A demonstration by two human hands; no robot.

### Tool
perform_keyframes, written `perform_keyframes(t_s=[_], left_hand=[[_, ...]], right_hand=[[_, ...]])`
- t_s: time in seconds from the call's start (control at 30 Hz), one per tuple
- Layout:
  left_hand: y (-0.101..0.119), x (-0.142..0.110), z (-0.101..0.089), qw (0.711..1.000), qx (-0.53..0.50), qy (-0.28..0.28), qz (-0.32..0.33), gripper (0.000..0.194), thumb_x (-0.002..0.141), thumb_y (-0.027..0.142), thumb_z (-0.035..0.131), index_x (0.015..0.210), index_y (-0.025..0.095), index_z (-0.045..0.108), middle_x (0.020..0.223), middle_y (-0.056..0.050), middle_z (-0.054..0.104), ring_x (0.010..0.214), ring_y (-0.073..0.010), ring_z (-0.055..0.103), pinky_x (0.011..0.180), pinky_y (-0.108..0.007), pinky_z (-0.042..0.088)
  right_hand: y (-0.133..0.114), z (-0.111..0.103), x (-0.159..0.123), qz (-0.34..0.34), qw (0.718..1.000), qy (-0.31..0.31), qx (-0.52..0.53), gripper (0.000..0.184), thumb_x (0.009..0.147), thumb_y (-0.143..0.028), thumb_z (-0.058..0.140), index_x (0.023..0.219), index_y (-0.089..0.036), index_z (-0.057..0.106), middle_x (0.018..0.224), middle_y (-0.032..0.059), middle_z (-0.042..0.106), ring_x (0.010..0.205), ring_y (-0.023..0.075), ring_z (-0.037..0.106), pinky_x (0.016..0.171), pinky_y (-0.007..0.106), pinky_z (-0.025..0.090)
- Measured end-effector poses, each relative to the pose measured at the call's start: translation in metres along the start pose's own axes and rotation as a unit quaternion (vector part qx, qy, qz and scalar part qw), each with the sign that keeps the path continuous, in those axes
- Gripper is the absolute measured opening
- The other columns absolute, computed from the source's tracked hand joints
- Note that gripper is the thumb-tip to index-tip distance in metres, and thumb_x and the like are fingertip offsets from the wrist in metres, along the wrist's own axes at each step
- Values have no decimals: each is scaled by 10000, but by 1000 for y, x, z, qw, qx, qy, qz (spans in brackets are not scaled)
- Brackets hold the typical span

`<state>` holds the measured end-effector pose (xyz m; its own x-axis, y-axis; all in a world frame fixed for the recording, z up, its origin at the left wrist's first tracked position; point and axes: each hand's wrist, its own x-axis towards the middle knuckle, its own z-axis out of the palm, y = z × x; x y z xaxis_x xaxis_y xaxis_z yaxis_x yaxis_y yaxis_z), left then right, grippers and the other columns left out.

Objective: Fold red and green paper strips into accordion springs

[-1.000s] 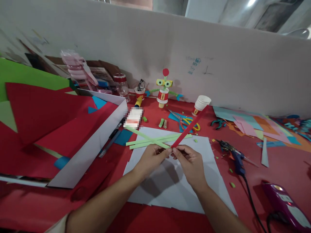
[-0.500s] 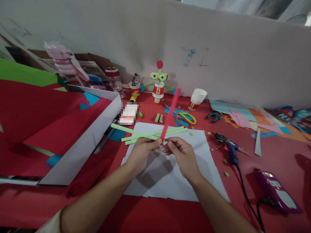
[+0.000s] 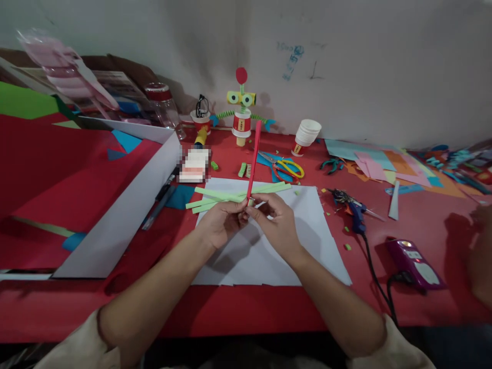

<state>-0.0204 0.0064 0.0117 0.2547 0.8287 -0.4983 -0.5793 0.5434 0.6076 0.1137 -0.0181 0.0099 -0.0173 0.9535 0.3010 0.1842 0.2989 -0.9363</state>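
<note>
Above a white paper sheet (image 3: 246, 266), my left hand (image 3: 220, 224) and my right hand (image 3: 275, 221) meet at the lower end of a red paper strip (image 3: 254, 159). The strip stands nearly upright, its free end pointing away from me. A small pleated stack (image 3: 250, 202) shows at its base, between the fingertips of both hands. The left thumb and fingers are closed on it, and the right thumb and forefinger pinch it from the other side. Several light green paper strips (image 3: 269, 191) lie crossed on the sheet just behind the hands.
Behind stand a paper-cup figure (image 3: 242, 123) and stacked cups (image 3: 307, 132). Scissors (image 3: 286, 167) lie nearer. To the right are a glue gun (image 3: 358, 215), its cord, a purple box (image 3: 415, 264) and coloured papers. A white-walled box (image 3: 126, 205) stands left. Part of a person's arm (image 3: 480, 256) shows at the right edge.
The red strip has swung more upright, and its pleated base now shows between my fingers. My view has shifted, and a person's arm has appeared at the right edge.
</note>
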Motion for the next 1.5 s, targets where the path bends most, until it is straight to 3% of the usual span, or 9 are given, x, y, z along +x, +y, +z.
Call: perform_keyframes(t_s=[0.1, 0.27, 0.33, 0.53, 0.7, 0.83, 1.03, 1.3, 1.5], left_hand=[[2, 2, -4, 1000, -5, -18, 4, 91, 594, 106, 742, 553, 111, 661, 515, -6, 575, 485, -75, 485, 508, -208, 434], [11, 9, -12, 993, 34, -97, 59, 122, 578, 150, 787, 573, 101, 676, 526, -21, 597, 526, -94, 525, 549, -219, 456], [17, 10, -13, 993, 55, -85, 58, 131, 576, 136, 793, 559, 101, 667, 515, -21, 591, 510, -83, 520, 527, -202, 442], [32, 11, -3, 995, 74, -66, 18, 119, 580, 100, 784, 577, 94, 666, 499, -10, 558, 481, -62, 489, 458, -164, 385], [26, 20, 7, 993, 93, -65, -17, 113, 582, 110, 780, 566, 114, 668, 520, -21, 572, 489, -74, 482, 446, -184, 359], [16, 25, 5, 991, 106, -68, 34, 154, 543, 181, 814, 561, 117, 675, 555, -33, 603, 508, -84, 490, 490, -217, 371], [5, 24, 1, 988, 113, -49, 94, 276, 458, 288, 852, 542, 106, 662, 515, -20, 563, 485, -82, 462, 507, -238, 345], [-9, 22, 10, 974, 98, 41, 198, 289, 477, 351, 827, 497, 159, 612, 504, 29, 523, 516, -83, 412, 561, -255, 325], [-6, 23, 6, 972, 123, 45, 193, 286, 476, 339, 828, 477, 161, 604, 493, 18, 523, 526, -104, 423, 572, -275, 320]], right_hand=[[-3, 4, 3, -8, 1000, 2, -8, 160, 785, -273, 641, 935, -223, 667, 912, 34, 611, 789, 150, 602, 669, 263, 490], [-7, 10, 17, 151, 981, -48, 111, 215, 748, -359, 650, 909, -217, 663, 774, 2, 641, 678, 132, 587, 595, 251, 444], [-8, 12, 24, 185, 970, -58, 147, 234, 706, -357, 684, 889, -213, 667, 714, -15, 630, 659, 122, 571, 592, 241, 423], [0, 10, 34, 175, 953, -57, 241, 255, 625, -360, 748, 823, -227, 660, 685, -39, 617, 651, 111, 550, 639, 246, 395], [10, -3, 34, 150, 944, -79, 284, 221, 626, -331, 764, 786, -231, 649, 685, -47, 593, 637, 110, 538, 637, 243, 396], [17, -6, 33, 126, 946, -97, 282, 191, 666, -332, 743, 796, -217, 662, 716, -29, 601, 657, 122, 535, 685, 266, 424], [27, 1, 34, 149, 937, -87, 304, 197, 655, -330, 755, 791, -208, 681, 707, -18, 608, 679, 138, 539, 709, 288, 448], [32, 5, 28, 156, 956, 24, 247, 233, 680, -320, 741, 885, -217, 699, 770, -17, 654, 684, 118, 549, 720, 279, 452], [26, 6, 27, 151, 968, 23, 201, 182, 706, -300, 695, 842, -181, 713, 721, -9, 669, 658, 124, 559, 689, 277, 464]])
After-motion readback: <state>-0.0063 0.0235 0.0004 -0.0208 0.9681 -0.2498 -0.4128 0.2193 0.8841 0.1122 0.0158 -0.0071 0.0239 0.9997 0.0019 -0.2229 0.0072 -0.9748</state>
